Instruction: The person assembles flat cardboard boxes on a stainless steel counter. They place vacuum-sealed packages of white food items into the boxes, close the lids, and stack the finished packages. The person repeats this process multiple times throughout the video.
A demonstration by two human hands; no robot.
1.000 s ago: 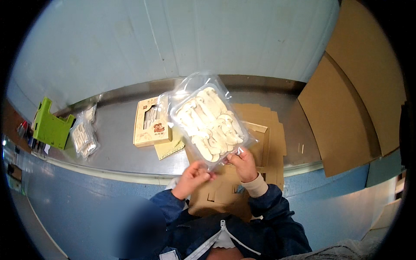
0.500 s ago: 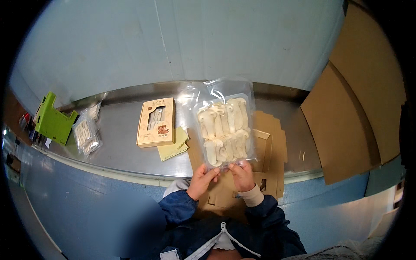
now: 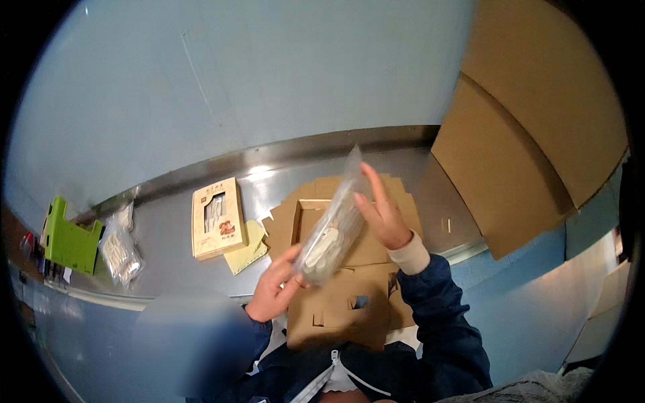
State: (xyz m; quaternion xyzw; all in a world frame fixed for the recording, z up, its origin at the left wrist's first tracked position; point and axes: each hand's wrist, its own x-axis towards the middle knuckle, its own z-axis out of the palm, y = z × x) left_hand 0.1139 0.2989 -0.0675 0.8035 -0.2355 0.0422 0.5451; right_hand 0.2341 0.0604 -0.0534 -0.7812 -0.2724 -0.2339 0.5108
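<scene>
A clear plastic pack of pale sliced mushrooms [image 3: 326,245] is tilted on edge above the cardboard, its flat face turned mostly away. My left hand [image 3: 272,285] grips its lower end between thumb and fingers. Along the pack's upper right side, my right hand [image 3: 386,218] is open, fingers stretched and apart, with fingertips against or very near the plastic. Beneath the pack lies an unfolded brown cardboard box [image 3: 363,252] with cut slots and a shallow tray-like middle. How much of the right fingertips touches the pack is hard to tell.
Left of the cardboard, a printed box with a window [image 3: 216,218] stands beside yellow paper sheets [image 3: 246,248] on the metal table [image 3: 164,225]. Further left are more mushroom packs [image 3: 121,255] and a green plastic holder [image 3: 70,238]. Large cardboard sheets [image 3: 500,168] lean at the right.
The pack has turned from facing me to nearly edge-on and come lower. My right hand has left its bottom edge and moved up its right side; the left still grips the bottom. The view has shifted.
</scene>
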